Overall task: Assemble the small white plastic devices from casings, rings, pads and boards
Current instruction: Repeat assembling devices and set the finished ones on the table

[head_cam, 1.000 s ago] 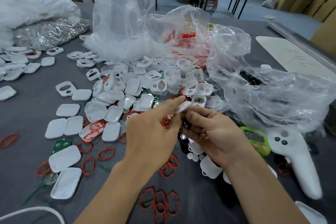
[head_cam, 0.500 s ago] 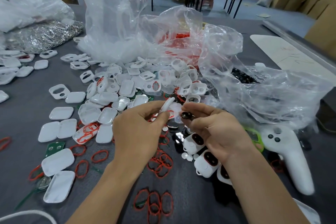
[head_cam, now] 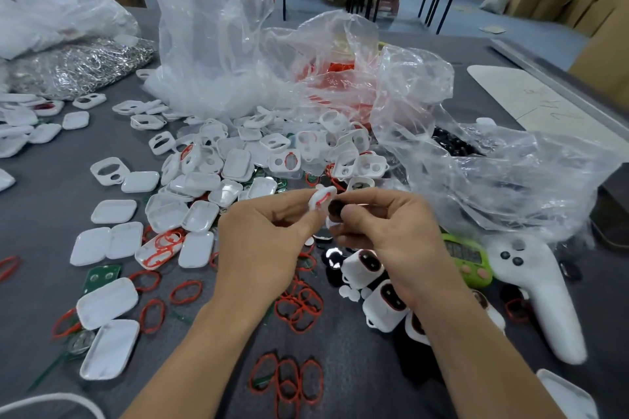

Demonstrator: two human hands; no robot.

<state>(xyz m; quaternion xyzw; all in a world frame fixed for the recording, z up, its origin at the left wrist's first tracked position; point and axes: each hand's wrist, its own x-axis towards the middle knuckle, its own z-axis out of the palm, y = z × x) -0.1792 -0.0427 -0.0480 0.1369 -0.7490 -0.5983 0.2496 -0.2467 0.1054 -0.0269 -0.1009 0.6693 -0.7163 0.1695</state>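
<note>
While left fingers (head_cam: 293, 197) pinch a casing (head_cam: 321, 198), right fingers (head_cam: 355, 214) a pad (head_cam: 336, 207), parts (head_cam: 238, 160) litter the grey table (head_cam: 51, 194).

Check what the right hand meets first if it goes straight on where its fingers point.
The white casing with a red ring in it, pinched by the left hand. The right hand points toward it, pinching a black pad at its fingertips, right beside that casing; whether they touch is unclear.
</note>
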